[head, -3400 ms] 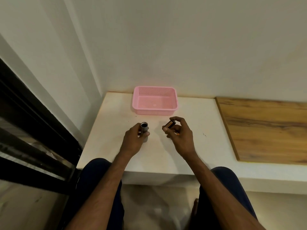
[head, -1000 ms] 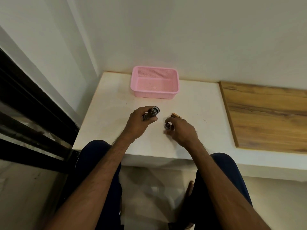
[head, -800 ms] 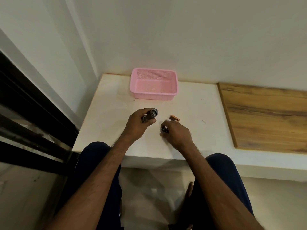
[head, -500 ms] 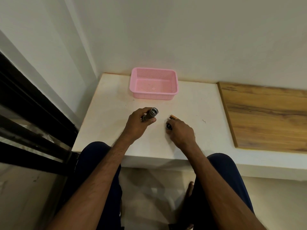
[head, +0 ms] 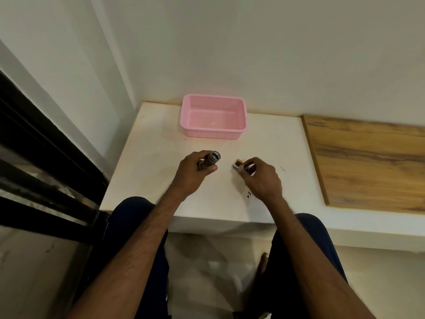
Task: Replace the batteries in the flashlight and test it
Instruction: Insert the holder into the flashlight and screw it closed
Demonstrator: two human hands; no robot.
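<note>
Flashlight (head: 210, 160) in left hand (head: 193, 176); battery (head: 240, 161) label illegible.

left hand (head: 195, 174) grips a grey flashlight (head: 209, 160), round end tilted up and away. right hand (head: 262, 180) near it, apart, fingers curled, pinching a copper-tipped battery (head: 239, 162) low over the white surface (head: 149, 176); contact with surface unclear. pink basket (head: 213, 134) behind, at the wall (head: 253, 54). wood panel (head: 368, 162) to the right. dark trousers (head: 128, 226) below the edge.
</note>
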